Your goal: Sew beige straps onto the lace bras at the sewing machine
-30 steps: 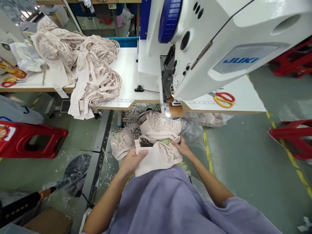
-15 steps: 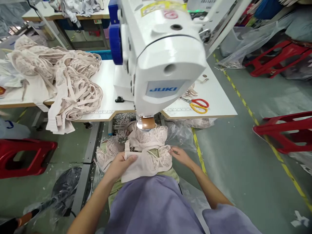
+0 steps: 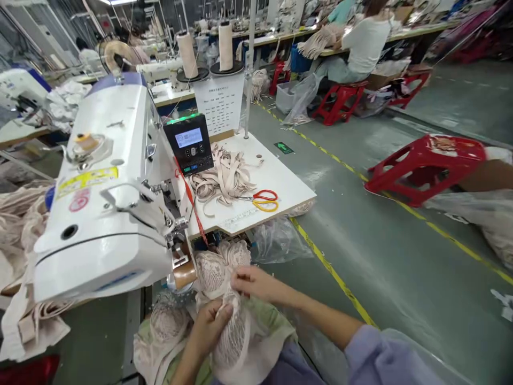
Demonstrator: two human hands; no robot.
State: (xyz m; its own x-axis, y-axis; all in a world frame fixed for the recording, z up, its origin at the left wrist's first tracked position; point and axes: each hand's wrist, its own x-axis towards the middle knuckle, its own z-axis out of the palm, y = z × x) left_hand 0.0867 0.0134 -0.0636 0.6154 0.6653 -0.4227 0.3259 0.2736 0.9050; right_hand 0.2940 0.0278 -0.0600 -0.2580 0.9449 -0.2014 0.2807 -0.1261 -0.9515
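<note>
Fingers of both hands close on one beige lace bra [image 3: 232, 337], held over the lap in front of the sewing machine [image 3: 100, 256]. Left to right: loose bra pieces [image 3: 24, 219] at the edge of view; the machine; a second bra [image 3: 166, 321] on the lap; then the left hand [image 3: 205, 329], thumb and forefinger pinching the lace. Right hand [image 3: 256, 283] has fingertips bunched at the lace just above; whether they grip firmly cannot be told. Scissors [image 3: 265, 201] lie on the table [image 3: 284, 187], unattended.

Change noted: half a second ago the hands stood apart at opposite sides of the bra; they have now drawn together, and the view has swung right. Judged finding: handling has narrowed to one spot on the lace.
</note>
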